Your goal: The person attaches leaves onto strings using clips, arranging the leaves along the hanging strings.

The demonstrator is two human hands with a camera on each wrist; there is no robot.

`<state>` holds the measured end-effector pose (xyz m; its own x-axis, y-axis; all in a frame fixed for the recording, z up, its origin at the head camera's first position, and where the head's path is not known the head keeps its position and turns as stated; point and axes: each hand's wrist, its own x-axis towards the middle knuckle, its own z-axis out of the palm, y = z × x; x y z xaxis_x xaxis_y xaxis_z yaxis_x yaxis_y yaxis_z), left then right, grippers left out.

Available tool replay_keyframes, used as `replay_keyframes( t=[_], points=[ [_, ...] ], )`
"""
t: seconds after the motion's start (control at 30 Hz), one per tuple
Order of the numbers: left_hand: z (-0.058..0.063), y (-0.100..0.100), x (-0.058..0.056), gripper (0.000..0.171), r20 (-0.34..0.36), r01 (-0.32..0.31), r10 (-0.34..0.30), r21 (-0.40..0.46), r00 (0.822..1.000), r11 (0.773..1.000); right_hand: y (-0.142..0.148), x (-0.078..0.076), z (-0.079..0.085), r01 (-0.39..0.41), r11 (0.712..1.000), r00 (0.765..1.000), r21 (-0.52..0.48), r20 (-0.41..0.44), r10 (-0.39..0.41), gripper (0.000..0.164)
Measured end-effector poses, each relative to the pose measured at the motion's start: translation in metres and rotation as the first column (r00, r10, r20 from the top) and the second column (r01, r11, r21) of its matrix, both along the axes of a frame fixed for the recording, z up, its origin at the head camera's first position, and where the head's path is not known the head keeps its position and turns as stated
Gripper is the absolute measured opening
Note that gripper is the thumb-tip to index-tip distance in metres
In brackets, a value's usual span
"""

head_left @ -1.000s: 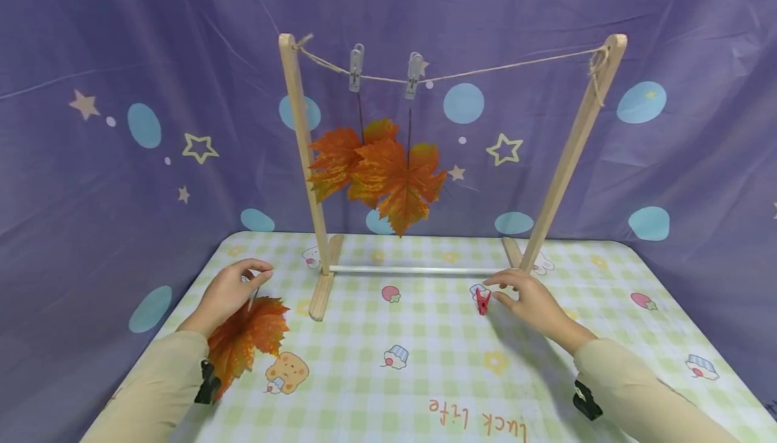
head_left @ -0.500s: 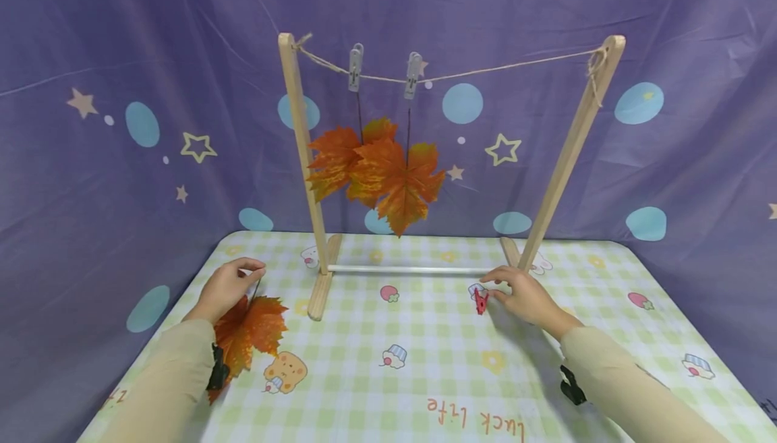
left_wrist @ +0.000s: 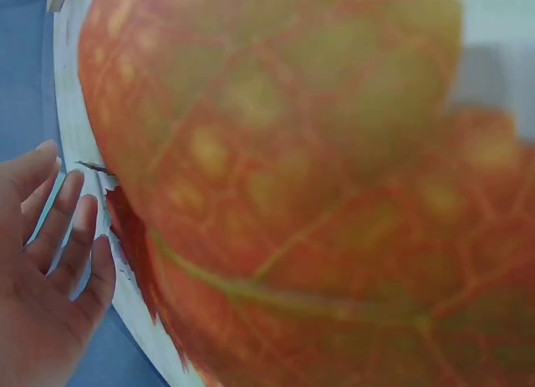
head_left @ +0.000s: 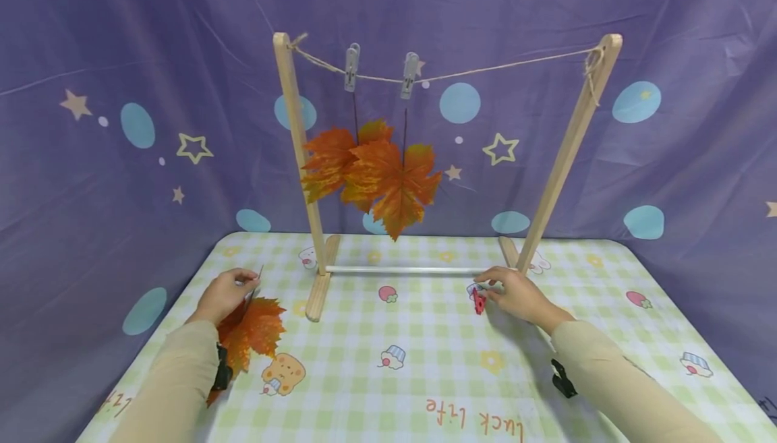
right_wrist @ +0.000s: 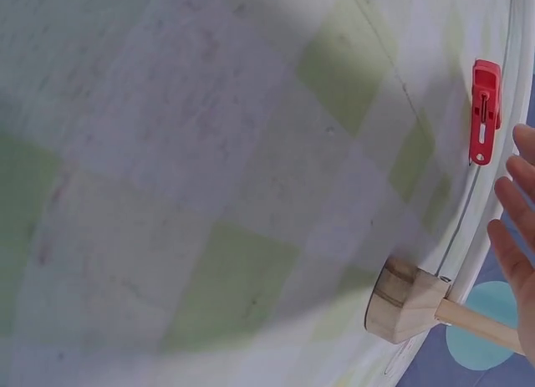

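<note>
Orange leaf, left hand now lower

We are facing a rack near the back edge of the table, a leaf by the left edge, a clothespin before the rack's right half.

Hands ×2, i.e. 1 L hand + 1 R hand; sleeves ×2; pegs ×3 tot., viz. 2 grey pegs & 1 red peg; hanging leaves ×2; table leaf min. ×1, exact no. unclear; string ×1; stand ×1, w/ 2 posts, 2 feet & 1 white rod; printed strawberries ×2; curtain's lg. outlined stars ×2; table ×1
</note>
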<state>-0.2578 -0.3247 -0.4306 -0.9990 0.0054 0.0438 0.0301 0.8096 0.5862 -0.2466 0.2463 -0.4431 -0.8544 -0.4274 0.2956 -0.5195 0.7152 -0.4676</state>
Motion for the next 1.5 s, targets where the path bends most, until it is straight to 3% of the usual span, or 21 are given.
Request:
replay_keyframes(
  t=[0.43,0.67,1.1,1.5],
  points=[
    [-0.009,0.003,-0.005,0.033,0.057,-0.071,0.069,0.037,0.996,0.997,-0.003,-0.003,-0.005,0.005,0.999,1.000,0.054,0.020,-0.007,0.030],
    [-0.011,0.003,-0.004,0.038,0.100,-0.076,0.072,0.041,0.992,0.996,-0.001,-0.002,-0.008,0.000,0.997,0.999,0.076,0.040,-0.003,0.039],
    [-0.008,0.009,-0.001,0.035,0.100,-0.096,0.097,-0.023,0.990,0.995,0.000,0.001,-0.011,-0.070,0.985,0.998,0.158,0.006,0.070,0.052],
    [-0.007,0.009,0.001,0.030,0.093,-0.092,0.093,-0.020,0.991,0.996,0.001,0.000,-0.011,-0.050,0.984,0.998,0.172,-0.014,0.053,0.051]
  ],
)
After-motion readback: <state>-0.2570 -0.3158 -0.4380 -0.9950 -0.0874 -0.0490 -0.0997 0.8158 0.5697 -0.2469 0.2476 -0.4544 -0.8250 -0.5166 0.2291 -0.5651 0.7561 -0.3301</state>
